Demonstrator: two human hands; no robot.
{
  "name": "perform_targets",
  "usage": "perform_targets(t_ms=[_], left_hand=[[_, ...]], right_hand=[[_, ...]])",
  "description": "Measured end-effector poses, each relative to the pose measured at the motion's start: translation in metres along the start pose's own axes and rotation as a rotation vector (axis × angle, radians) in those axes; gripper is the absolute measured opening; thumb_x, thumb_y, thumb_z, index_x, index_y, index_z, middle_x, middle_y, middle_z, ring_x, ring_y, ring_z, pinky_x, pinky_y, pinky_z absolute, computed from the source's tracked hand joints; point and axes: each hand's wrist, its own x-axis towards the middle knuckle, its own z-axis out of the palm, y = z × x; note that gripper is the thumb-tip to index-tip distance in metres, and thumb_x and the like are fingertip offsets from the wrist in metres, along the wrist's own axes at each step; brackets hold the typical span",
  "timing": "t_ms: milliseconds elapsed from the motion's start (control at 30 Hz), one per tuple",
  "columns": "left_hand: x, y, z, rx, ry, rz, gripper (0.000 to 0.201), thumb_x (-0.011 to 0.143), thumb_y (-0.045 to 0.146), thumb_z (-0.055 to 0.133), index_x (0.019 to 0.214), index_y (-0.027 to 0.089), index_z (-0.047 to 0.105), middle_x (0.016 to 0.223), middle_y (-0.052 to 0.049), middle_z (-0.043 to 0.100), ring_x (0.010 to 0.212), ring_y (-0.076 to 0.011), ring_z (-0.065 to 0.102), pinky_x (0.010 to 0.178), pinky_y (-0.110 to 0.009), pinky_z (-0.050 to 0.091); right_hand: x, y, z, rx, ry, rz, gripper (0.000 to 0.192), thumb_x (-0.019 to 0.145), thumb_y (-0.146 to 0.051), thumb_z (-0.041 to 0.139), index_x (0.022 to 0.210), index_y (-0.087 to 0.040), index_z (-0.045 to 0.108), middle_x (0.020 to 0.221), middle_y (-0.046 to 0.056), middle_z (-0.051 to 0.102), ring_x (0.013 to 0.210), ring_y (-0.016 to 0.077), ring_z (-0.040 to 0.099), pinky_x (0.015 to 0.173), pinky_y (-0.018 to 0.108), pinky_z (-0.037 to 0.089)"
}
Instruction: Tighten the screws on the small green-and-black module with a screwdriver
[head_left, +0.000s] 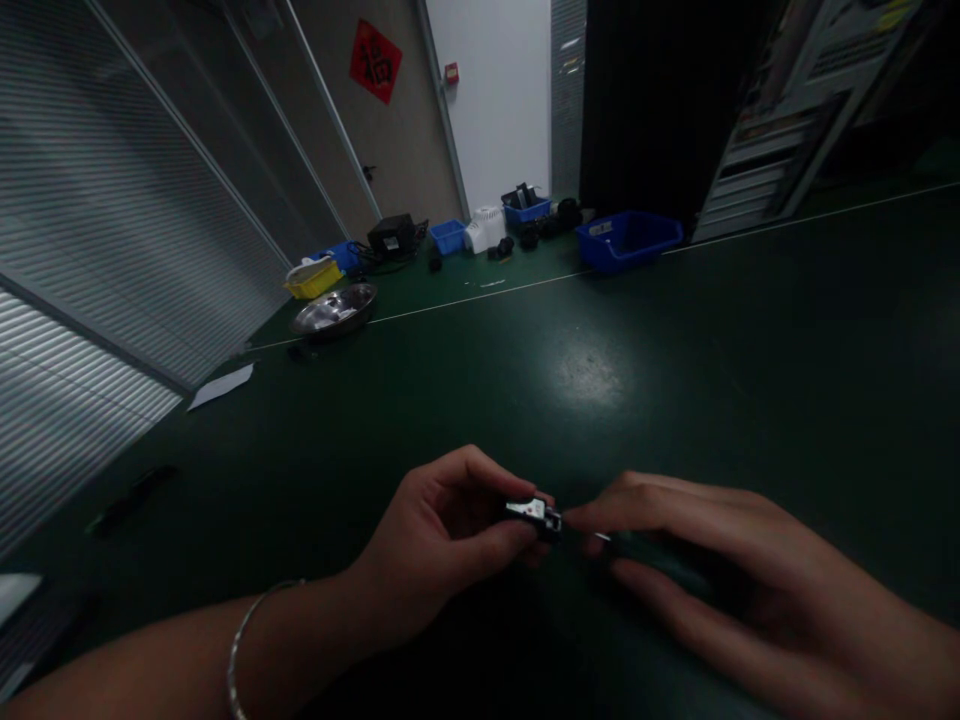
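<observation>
My left hand (457, 530) pinches a small black part with a silver metal plate (531, 510) between thumb and fingers, above the table. The part has a little metal fitting at its right end. My right hand (697, 560) is just to the right of it, with the index fingertip close to that fitting; whether it touches, I cannot tell. A small dark piece with a shiny edge (602, 538) shows between the right thumb and fingers, too dim and blurred to name.
The green table (420, 400) stretches ahead. Along its far side are a metal bowl (335, 310), a yellow bin (313, 280), a black box (393, 237), a white device (486, 230) and a large blue bin (628, 240). A white sheet (221, 386) and a blurred dark object (131, 498) lie left.
</observation>
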Motion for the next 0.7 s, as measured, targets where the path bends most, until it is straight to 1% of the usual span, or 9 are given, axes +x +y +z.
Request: perform_targets(t_ms=[67,200,333,367,500,600,667,700], left_hand=[[0.001,0.0,0.0,-0.011,-0.012,0.0,0.018,0.078,0.006,0.072,0.091,0.014,0.063,0.096,-0.003,0.073,0.076,-0.0088,0.07,0.071,-0.02,0.057],[0.001,-0.001,0.001,-0.015,-0.034,-0.002,0.017,0.079,0.005,0.071,0.091,0.014,0.063,0.097,-0.004,0.073,0.078,-0.0096,0.07,0.072,-0.021,0.057],[-0.002,0.0,0.001,-0.006,-0.029,0.025,0.017,0.079,0.006,0.07,0.092,0.014,0.063,0.098,-0.004,0.072,0.078,-0.009,0.069,0.073,-0.021,0.056],[-0.003,0.001,0.001,0.004,-0.022,0.028,0.017,0.079,0.007,0.07,0.093,0.014,0.063,0.098,-0.004,0.072,0.078,-0.009,0.068,0.073,-0.022,0.056],[-0.008,0.005,-0.001,0.089,0.009,0.022,0.017,0.08,0.014,0.071,0.095,0.015,0.062,0.095,-0.004,0.07,0.078,-0.0093,0.065,0.073,-0.022,0.052],[-0.013,0.008,-0.004,0.151,0.006,0.03,0.017,0.081,0.017,0.07,0.097,0.016,0.063,0.091,-0.002,0.068,0.083,-0.0105,0.063,0.076,-0.023,0.048],[-0.016,0.01,-0.006,0.192,-0.003,0.056,0.016,0.082,0.019,0.068,0.097,0.016,0.062,0.091,-0.003,0.066,0.086,-0.0126,0.062,0.079,-0.026,0.047],[-0.018,0.011,-0.008,0.219,-0.003,0.074,0.016,0.083,0.02,0.067,0.098,0.017,0.062,0.092,-0.003,0.066,0.088,-0.0139,0.062,0.08,-0.027,0.047]], right_hand=[[0.001,0.0,0.0,0.007,0.006,-0.01,0.035,0.088,-0.019,0.058,0.121,-0.03,0.059,0.105,0.003,0.07,0.094,0.0183,0.068,0.079,0.026,0.058],[0.003,-0.001,-0.001,0.032,-0.005,-0.03,0.034,0.088,-0.017,0.057,0.119,-0.03,0.058,0.104,0.002,0.07,0.093,0.0166,0.069,0.079,0.024,0.058],[0.003,-0.004,-0.001,-0.005,0.027,-0.035,0.034,0.086,-0.019,0.06,0.118,-0.032,0.06,0.104,0.002,0.072,0.094,0.0189,0.07,0.078,0.026,0.059],[0.003,-0.005,0.0,-0.01,0.053,-0.035,0.034,0.086,-0.019,0.06,0.118,-0.032,0.061,0.105,0.002,0.072,0.094,0.0197,0.07,0.077,0.026,0.06],[0.006,-0.011,0.0,-0.024,0.081,-0.03,0.035,0.085,-0.02,0.061,0.117,-0.032,0.064,0.107,0.002,0.074,0.095,0.022,0.071,0.074,0.026,0.062],[0.01,-0.018,0.0,-0.045,0.105,-0.051,0.038,0.082,-0.017,0.064,0.117,-0.033,0.064,0.107,0.001,0.074,0.097,0.0234,0.071,0.07,0.026,0.062],[0.012,-0.023,0.001,-0.056,0.1,-0.084,0.04,0.081,-0.017,0.064,0.117,-0.034,0.063,0.106,0.0,0.074,0.094,0.022,0.072,0.069,0.024,0.062],[0.013,-0.025,0.002,-0.066,0.079,-0.073,0.04,0.082,-0.015,0.063,0.117,-0.034,0.062,0.106,0.0,0.074,0.094,0.021,0.072,0.07,0.024,0.062]])
